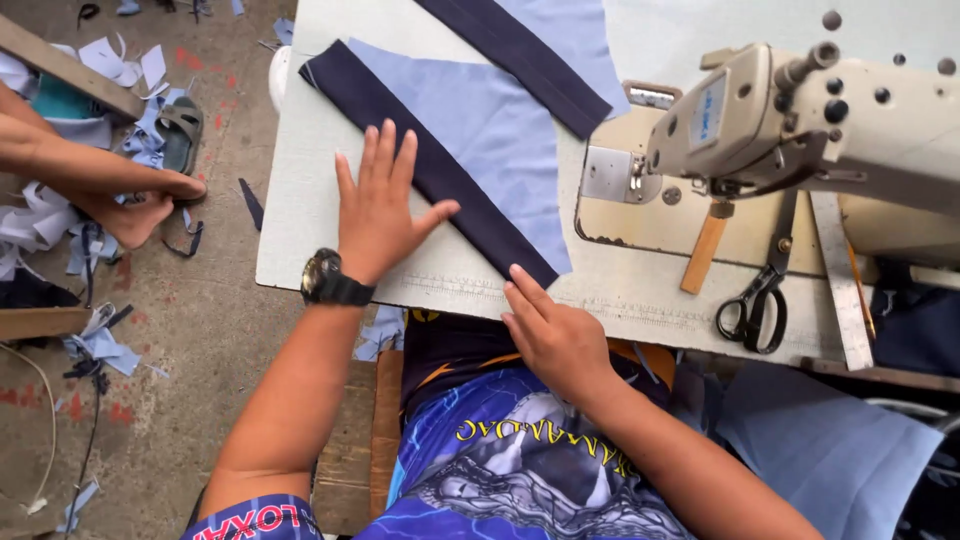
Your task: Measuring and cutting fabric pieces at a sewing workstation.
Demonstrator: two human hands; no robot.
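Observation:
A light blue fabric piece [490, 130] with a dark navy band [420, 160] along its edge lies on the white sewing table [300, 220]. My left hand [380, 205], a black watch on its wrist, rests flat with fingers spread on the table and the navy band. Near the table's front edge, my right hand [550, 325] has its fingertips touching the lower end of the band. A second blue piece with a navy band [530, 45] lies further back.
A cream sewing machine [800, 120] stands at the right, with black scissors [755, 305], a wooden-handled tool [705, 250] and a metal ruler [840, 280] beside it. Fabric scraps, a sandal [180, 130] and another person's arm and foot [100, 185] are on the floor at left.

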